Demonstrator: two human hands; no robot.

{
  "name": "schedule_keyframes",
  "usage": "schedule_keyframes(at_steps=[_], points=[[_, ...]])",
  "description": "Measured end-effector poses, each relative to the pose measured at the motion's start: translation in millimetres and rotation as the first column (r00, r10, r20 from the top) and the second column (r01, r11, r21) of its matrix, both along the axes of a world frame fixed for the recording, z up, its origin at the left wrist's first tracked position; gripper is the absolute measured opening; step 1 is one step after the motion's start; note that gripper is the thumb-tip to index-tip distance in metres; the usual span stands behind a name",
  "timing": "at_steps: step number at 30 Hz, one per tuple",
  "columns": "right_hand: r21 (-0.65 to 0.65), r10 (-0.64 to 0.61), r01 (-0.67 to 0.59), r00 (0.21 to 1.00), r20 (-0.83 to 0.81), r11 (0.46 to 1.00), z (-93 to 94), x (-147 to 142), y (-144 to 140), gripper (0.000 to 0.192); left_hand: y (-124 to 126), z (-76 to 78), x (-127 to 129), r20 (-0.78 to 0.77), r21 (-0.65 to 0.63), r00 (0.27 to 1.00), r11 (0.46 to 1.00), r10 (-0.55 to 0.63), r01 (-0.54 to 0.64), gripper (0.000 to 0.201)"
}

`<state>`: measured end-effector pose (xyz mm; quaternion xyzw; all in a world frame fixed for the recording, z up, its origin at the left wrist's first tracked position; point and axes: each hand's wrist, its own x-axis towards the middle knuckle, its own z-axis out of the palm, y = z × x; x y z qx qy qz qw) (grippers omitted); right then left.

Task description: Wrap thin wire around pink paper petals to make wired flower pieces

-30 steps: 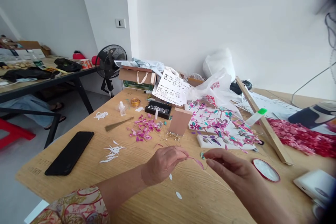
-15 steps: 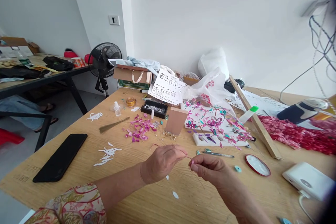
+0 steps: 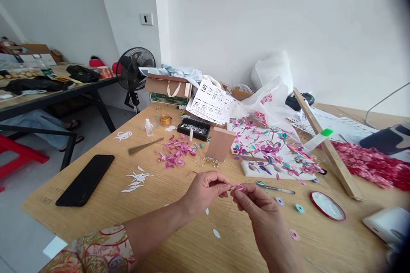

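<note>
- In the head view, the person is bringing both hands together over the desk [image 3: 179, 245], fingertips nearly meeting.
- The left hand [image 3: 206, 190] is pinching one end of a slim pink strip [image 3: 237, 187], thumb against forefinger, hardly any gap showing.
- The right hand [image 3: 258, 204] is closing thumb and forefinger on the other end, so the strip is spanning the small space between them, above the desk.
- A fine thread [image 3: 229, 208] is hanging just below; which fingers are holding it, if any, I cannot tell.
- To my eye, the step in hand is looking like bending or binding the strip; which one isn't showing.
- The next move is probably calling for a light, steady pinch, one hand anchoring while the other is guiding the thread.
- Loose pink petals [image 3: 176, 151] are lying beyond the left hand; spools [image 3: 299, 208] are sitting beside the right.
</note>
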<state>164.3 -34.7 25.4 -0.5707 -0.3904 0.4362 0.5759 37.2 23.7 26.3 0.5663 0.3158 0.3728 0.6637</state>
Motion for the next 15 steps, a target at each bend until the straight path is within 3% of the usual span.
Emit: schedule_keyframes(at_steps=[7,15], points=[[-0.005,-0.018,0.017,0.994,-0.112,1.000,-9.9,-1.6,0.8,0.014,-2.1,1.7,2.1,0.003,-0.010,1.000,1.000,0.006,-0.006,0.022],[-0.021,-0.033,0.031,0.992,-0.122,0.999,-9.8,-1.3,1.1,0.016,-2.2,-4.1,2.4,-0.005,0.000,1.000,1.000,-0.010,0.010,0.021]])
